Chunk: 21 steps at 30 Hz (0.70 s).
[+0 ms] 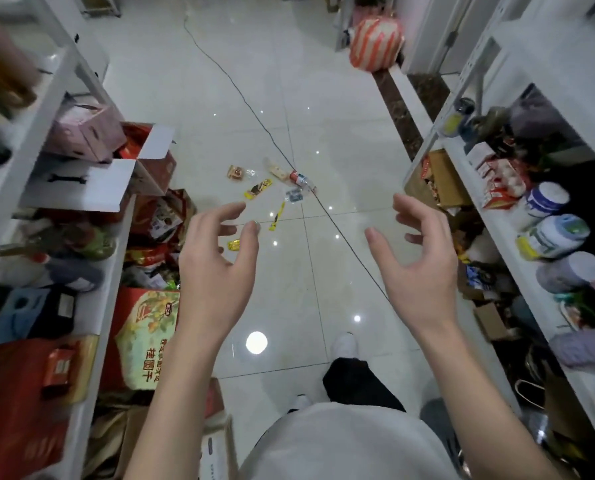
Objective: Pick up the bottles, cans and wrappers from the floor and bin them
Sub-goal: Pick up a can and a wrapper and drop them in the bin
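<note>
Left hand [216, 258] and right hand [417, 265] are hovering apart, fingers spread and loosely curled, gripping nothing. Litter is lying on the white tile floor [323, 140] just past the fingertips:

- Two bottles: a red-label bottle [299, 177] and a crushed clear bottle [293, 195].
- At least five wrappers: an orange wrapper [235, 172], a beige wrapper [277, 171], a yellow-black wrapper [258, 188], a stick wrapper [277, 216], and a small yellow wrapper [233, 244] nearest the left hand.

A black cable [254, 112] is running diagonally between the hands. An open red box [157, 140] left of the left hand is holding red packs. Three white jars [555, 237] are sitting on the right shelf [548, 53]. The left shelf [33, 133] is flanking the aisle.
</note>
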Motion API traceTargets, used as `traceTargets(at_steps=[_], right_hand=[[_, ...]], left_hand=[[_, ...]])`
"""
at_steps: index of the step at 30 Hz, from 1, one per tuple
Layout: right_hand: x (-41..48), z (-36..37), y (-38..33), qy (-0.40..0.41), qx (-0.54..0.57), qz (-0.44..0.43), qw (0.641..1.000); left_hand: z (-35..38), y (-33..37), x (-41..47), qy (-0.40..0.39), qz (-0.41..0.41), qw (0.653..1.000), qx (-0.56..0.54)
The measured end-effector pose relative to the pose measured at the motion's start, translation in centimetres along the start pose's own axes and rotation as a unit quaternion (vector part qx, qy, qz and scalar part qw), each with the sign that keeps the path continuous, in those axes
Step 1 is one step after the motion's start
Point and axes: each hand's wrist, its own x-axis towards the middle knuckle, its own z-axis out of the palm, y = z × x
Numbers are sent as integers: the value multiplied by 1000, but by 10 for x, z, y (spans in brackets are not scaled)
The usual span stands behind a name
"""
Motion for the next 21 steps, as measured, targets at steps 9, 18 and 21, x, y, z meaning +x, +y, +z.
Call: traceTargets(at_steps=[9,18,21], right_hand=[[104,57,35,-54,21,-19,998],[267,115,80,-114,32,-24,993],[309,151,100,-151,34,-32,987]], left_hand=[[27,-26,86,47,-38,997,55],[100,-33,226,54,-94,988,109],[116,-48,260,65,-119,984,115]])
